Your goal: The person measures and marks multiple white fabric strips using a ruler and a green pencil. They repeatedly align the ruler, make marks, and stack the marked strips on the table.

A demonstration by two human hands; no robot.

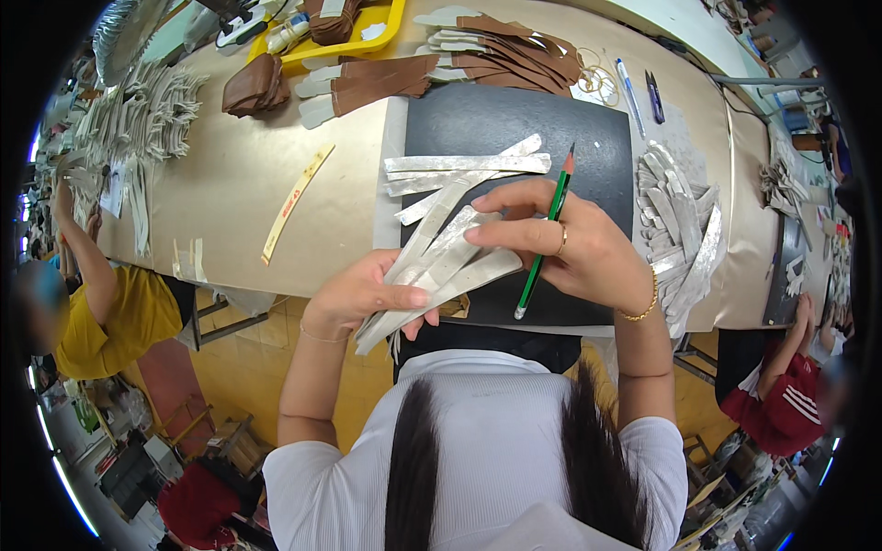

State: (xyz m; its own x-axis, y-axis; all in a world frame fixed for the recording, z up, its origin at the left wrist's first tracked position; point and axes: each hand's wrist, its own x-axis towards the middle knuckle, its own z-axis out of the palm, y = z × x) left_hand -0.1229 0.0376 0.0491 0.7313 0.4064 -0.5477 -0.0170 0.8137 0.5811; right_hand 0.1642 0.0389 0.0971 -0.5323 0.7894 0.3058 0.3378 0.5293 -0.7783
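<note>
My left hand (363,298) grips the lower ends of a fanned bundle of long silver strips (450,253), held over a black mat (501,124). My right hand (551,241) touches the top strips with its fingertips and holds a green pencil (546,234) between its fingers, point up. Two or three more silver strips (469,165) lie crossed on the mat just beyond the bundle.
A heap of silver pieces (678,230) lies right of the mat. Brown and white cut pieces (478,50), a yellow tray (349,41), a pale ruler (296,200) and pens (632,92) lie on the tan table (239,165). Other people sit at the left (110,303) and right (781,386).
</note>
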